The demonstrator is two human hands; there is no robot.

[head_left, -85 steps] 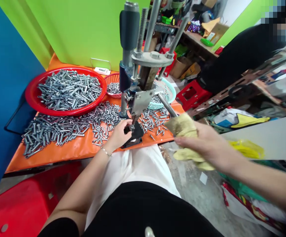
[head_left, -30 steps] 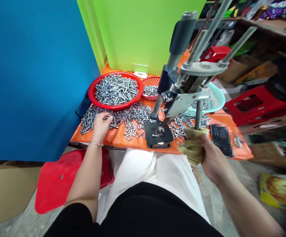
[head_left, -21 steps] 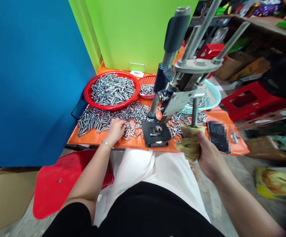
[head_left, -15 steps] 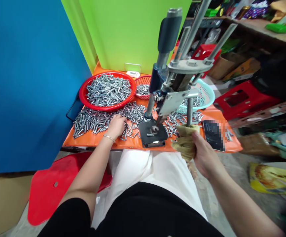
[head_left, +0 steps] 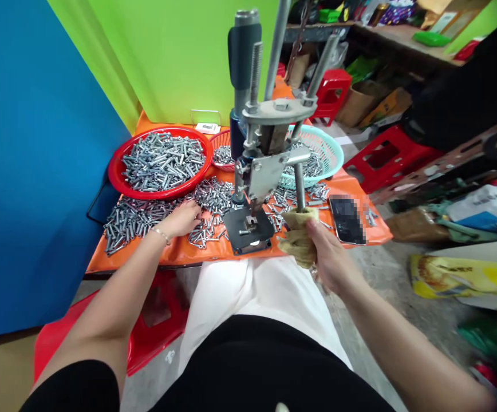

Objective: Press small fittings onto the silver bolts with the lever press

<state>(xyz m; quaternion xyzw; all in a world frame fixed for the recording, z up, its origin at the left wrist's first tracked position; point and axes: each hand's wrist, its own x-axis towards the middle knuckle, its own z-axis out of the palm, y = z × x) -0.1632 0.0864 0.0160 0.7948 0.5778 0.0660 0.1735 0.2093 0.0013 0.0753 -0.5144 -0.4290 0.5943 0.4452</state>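
My left hand [head_left: 183,218] rests on a heap of small silver eye bolts [head_left: 139,220], its fingers curled down among them. Whatever the fingertips pinch is hidden. My right hand [head_left: 332,254] is wrapped around the cloth-covered grip [head_left: 299,237] of a lever on a metal hand press [head_left: 265,171]. Beneath the press head, a small metal part [head_left: 244,232] lies on the dark base plate [head_left: 235,223], beside the small fixture [head_left: 251,222].
A red basin [head_left: 115,177] full of bolts stands behind my left hand. Behind the press are a small red basket [head_left: 220,140] and a pale green basket [head_left: 336,157] with metal parts. A phone [head_left: 347,220] lies on the orange table cover [head_left: 379,229] at the right.
The view has turned, so the table and press sit further left in the picture. My left hand stays at the bolt heap; my right hand keeps hold of the lever grip.
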